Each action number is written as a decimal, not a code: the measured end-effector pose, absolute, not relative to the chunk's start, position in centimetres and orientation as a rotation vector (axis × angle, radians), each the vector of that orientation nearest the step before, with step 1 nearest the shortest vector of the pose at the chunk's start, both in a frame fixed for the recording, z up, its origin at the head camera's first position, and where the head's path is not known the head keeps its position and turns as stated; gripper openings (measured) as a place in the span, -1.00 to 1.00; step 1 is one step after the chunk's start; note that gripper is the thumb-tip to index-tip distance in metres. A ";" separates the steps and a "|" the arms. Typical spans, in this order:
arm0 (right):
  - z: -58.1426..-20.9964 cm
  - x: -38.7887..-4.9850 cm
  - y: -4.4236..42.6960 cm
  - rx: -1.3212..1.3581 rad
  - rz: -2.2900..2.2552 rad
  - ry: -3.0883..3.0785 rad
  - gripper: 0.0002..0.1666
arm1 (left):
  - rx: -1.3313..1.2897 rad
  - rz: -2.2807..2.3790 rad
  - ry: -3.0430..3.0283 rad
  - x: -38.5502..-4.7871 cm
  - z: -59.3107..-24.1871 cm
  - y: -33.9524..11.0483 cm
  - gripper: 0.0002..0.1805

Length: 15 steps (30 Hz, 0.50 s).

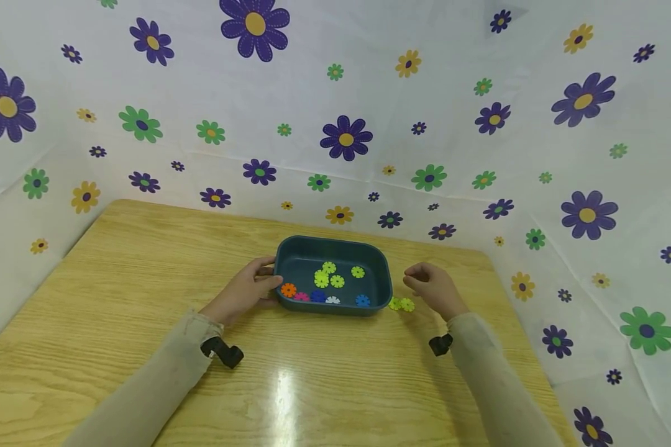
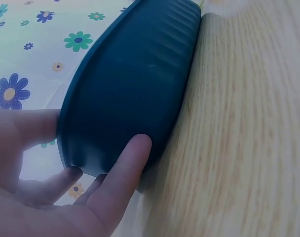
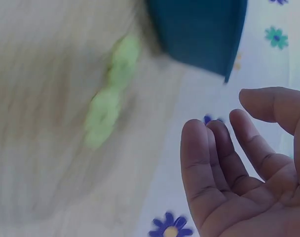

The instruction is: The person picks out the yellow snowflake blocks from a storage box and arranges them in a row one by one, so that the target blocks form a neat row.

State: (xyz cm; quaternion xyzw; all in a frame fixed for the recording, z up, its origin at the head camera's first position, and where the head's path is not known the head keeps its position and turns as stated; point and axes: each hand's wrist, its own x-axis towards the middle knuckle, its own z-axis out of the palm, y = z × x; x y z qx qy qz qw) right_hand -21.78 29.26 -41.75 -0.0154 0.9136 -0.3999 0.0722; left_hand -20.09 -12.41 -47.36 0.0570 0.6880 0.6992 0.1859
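A dark teal plastic bin (image 1: 324,307) stands on the wooden table. My left hand (image 1: 250,287) holds its left end at the rim; in the left wrist view, a fingertip (image 2: 141,143) rests against the outer wall (image 2: 125,94). Inside the bin lie several yellow-green notched plastic discs (image 1: 337,282), plus orange (image 1: 288,290), pink (image 1: 301,297), blue (image 1: 363,300) and white (image 1: 332,300) ones along the front. Two yellow-green discs (image 1: 407,305) sit outside, by its front right corner. Above and beside them hovers my right hand (image 1: 433,289), fingers loosely bent, holding nothing.
The light wood table (image 1: 201,385) reaches back to white cloth (image 1: 291,87) printed with flowers, which hangs behind and at both sides. A black strap mount sits on each wrist, the left one (image 1: 223,352) over the sleeve.
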 end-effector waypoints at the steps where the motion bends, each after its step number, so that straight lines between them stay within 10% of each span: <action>1: -41.6 -21.9 28.7 -0.054 -1.225 2.742 -0.66 | 0.159 1.971 1.935 -20.1 -47.3 -12.4 -0.26; 15: -40.7 -23.7 22.4 -0.168 -1.230 2.781 -0.65 | 0.133 1.996 1.933 -20.3 -47.3 -12.5 -0.29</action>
